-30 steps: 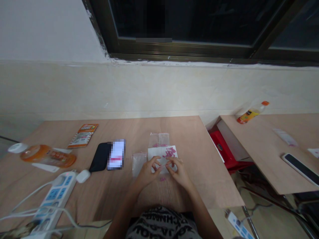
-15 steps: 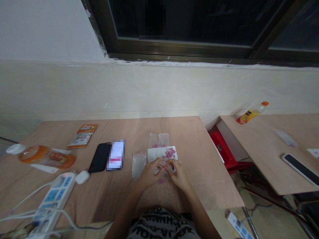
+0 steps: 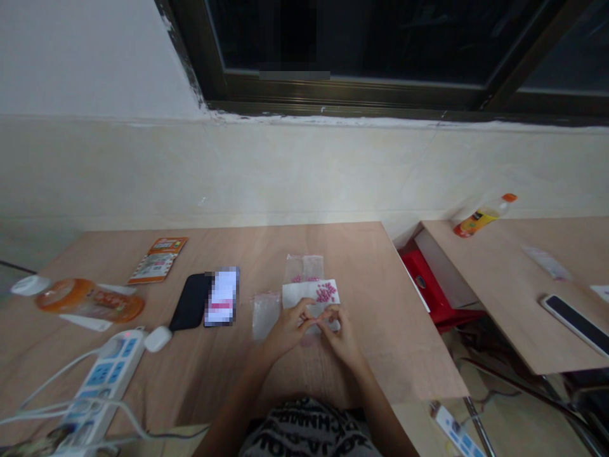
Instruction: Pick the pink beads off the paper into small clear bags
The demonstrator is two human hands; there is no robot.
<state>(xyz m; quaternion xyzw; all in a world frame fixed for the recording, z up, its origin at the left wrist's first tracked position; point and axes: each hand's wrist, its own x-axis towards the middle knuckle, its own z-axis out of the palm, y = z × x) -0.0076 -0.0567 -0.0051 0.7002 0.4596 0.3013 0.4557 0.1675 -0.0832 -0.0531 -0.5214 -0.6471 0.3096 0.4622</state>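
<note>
My left hand (image 3: pixel 289 329) and my right hand (image 3: pixel 339 331) meet at the fingertips over the near part of a white paper sheet (image 3: pixel 295 292). Both pinch, thumb against fingers, on something small; a hint of pink shows between them, too tiny to name. Small pink beads (image 3: pixel 326 292) lie in a loose pile on the sheet's right side, just beyond my right fingers. Behind the sheet is a clear plastic bag (image 3: pixel 304 263) with more pink beads in it. Another clear zip bag (image 3: pixel 265 314) lies flat beside my left hand.
Left on the table lie a lit phone (image 3: pixel 221 297), a black phone (image 3: pixel 190 302), an orange packet (image 3: pixel 158 260) and an orange drink bottle (image 3: pixel 90 299). A power strip (image 3: pixel 102 381) with cables occupies the near left. Another table (image 3: pixel 514 304) stands right, past a gap.
My hands stay together, with only small shifts of the fingers. Pink beads that hung or lay just below my hands now show only as a faint pink blur there.
</note>
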